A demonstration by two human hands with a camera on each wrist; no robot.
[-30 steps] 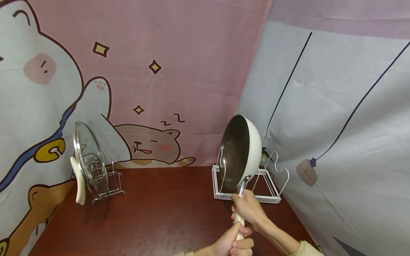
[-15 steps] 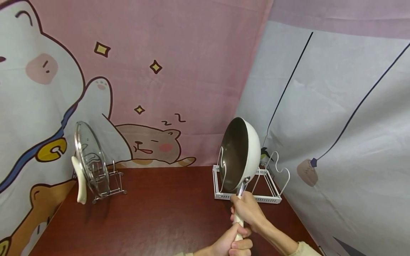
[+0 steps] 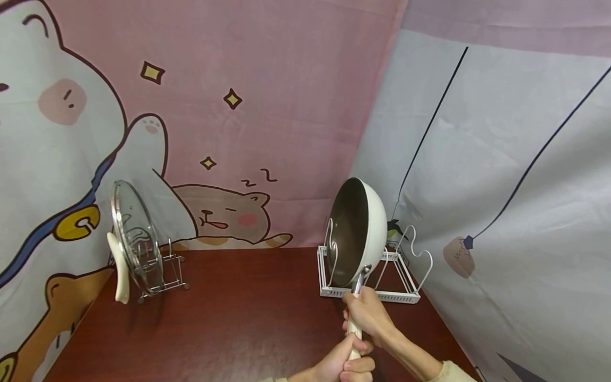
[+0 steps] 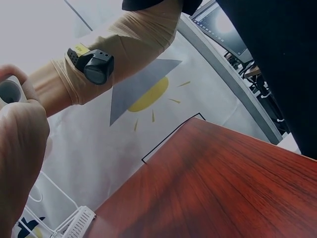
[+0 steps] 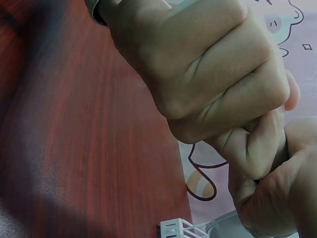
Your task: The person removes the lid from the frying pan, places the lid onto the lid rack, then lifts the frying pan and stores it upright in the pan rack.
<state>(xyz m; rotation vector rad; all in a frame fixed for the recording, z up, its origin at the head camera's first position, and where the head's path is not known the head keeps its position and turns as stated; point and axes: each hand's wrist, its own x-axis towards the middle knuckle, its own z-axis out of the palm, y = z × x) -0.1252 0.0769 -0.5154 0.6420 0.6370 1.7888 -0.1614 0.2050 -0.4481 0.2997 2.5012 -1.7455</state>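
Observation:
A wok (image 3: 377,228) with a white outside and dark inside stands on its edge among the wires of a white rack (image 3: 396,298), its open side facing left. Its pale handle (image 3: 355,326) slants toward me. My right hand (image 3: 368,313) grips the handle near the metal joint. Closer to me, my left hand (image 3: 350,363) wraps the rear of the same handle. In the left wrist view, the handle's round end (image 4: 10,91) sticks out beside my left hand (image 4: 22,144). The right wrist view has my left hand (image 5: 213,69) above my right hand (image 5: 277,193).
On the left of the brown table (image 3: 248,318), a glass lid (image 3: 138,239) with a cream handle (image 3: 119,270) leans upright in a small wire stand (image 3: 172,276). A printed cloth (image 3: 286,106) hangs behind. Another cloth (image 3: 501,185) borders the right side.
The wok has sunk slightly into the rack and shifted a little left, with both hands following on the handle. The grips look the same.

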